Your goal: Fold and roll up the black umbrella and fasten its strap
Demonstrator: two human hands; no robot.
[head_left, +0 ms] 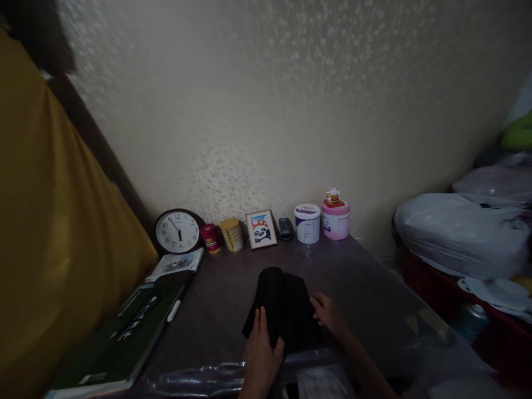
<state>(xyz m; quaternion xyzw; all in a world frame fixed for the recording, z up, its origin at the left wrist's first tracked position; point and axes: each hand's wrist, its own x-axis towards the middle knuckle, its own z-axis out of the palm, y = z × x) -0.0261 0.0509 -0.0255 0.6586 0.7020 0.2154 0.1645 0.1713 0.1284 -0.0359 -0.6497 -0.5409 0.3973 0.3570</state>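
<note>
A folded black cloth (286,302) lies on the dark table (224,299) near its front edge. My left hand (261,354) rests flat on the cloth's near left part, fingers stretched out. My right hand (328,315) touches the cloth's right edge, with its fingers curled against the fabric. Neither hand lifts the cloth off the table.
Along the wall stand a round clock (178,231), a red tin (211,238), a gold tin (231,234), a framed panda picture (261,229), a white tub (307,223) and a pink tub (336,218). Books (124,338) and a pen (173,310) lie left. A yellow curtain (54,238) hangs left; bagged bundles (461,233) sit right.
</note>
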